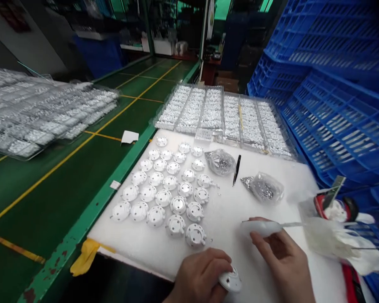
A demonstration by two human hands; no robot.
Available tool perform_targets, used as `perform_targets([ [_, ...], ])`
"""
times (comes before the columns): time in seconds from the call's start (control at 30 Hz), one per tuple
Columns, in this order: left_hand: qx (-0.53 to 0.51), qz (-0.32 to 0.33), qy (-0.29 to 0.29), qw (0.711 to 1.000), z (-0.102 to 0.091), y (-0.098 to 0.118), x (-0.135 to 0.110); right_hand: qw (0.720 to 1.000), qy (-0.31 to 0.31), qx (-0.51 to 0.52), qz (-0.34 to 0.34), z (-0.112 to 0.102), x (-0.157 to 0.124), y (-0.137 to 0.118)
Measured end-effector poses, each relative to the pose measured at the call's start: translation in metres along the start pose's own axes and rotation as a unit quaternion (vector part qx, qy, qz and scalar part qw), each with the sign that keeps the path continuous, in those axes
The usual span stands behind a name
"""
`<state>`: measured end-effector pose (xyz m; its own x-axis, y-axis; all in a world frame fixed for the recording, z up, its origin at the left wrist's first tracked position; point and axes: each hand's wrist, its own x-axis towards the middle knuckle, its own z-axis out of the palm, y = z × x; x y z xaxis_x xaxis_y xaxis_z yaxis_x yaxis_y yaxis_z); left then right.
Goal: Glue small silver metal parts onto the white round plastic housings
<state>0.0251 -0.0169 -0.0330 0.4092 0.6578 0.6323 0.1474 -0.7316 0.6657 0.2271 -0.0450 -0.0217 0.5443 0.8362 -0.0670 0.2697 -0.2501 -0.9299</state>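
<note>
My left hand (pixel 205 275) is closed around a small white round plastic part (pixel 230 278) with dark holes in its face, near the table's front edge. To its right, my right hand (pixel 279 248) grips a white, smooth, elongated piece (pixel 261 227) between thumb and fingers. A thin pale stem extends from that piece to the right; its exact kind is unclear. Rows of similar white round parts (pixel 156 216) lie face up on the white foam tabletop (pixel 227 219), left of my hands. Tiny loose bits lie beside the nearest right-hand column.
Two clear bags of small metal pieces (pixel 267 188) and a black pen-like tool (pixel 236 170) lie beyond my hands. Trays of white parts (pixel 197 105) stand at the back. Blue crates (pixel 341 113) rise at right, near a red-and-black tool (pixel 334 207). A green rail (pixel 91 214) borders the left.
</note>
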Motion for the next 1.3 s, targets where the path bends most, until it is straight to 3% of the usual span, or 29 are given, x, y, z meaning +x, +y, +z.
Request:
perform_targets([
  [0.3, -0.041, 0.010, 0.057, 0.997, 0.003, -0.007, -0.009, 0.996, 0.012, -0.071, -0.057, 0.010, 0.008, -0.017],
  [0.5, -0.062, 0.022, 0.050, 0.997, 0.000, -0.011, -0.011, 0.977, 0.027, -0.170, -0.125, 0.006, 0.048, -0.041],
  [0.67, -0.055, 0.023, 0.044, 0.997, 0.000, -0.012, -0.012, 0.959, 0.032, -0.226, -0.169, 0.014, 0.071, -0.035],
  [0.97, -0.039, 0.028, 0.011, 0.999, -0.001, -0.013, -0.010, 0.946, 0.022, -0.262, -0.190, 0.024, 0.071, -0.020],
  [1.13, -0.039, 0.026, 0.000, 0.999, -0.004, -0.010, -0.006, 0.942, 0.005, -0.261, -0.208, 0.016, 0.069, -0.024],
  [1.3, -0.048, 0.000, -0.006, 0.999, -0.007, -0.004, -0.006, 0.926, 0.100, -0.232, -0.280, 0.000, 0.032, -0.054],
])
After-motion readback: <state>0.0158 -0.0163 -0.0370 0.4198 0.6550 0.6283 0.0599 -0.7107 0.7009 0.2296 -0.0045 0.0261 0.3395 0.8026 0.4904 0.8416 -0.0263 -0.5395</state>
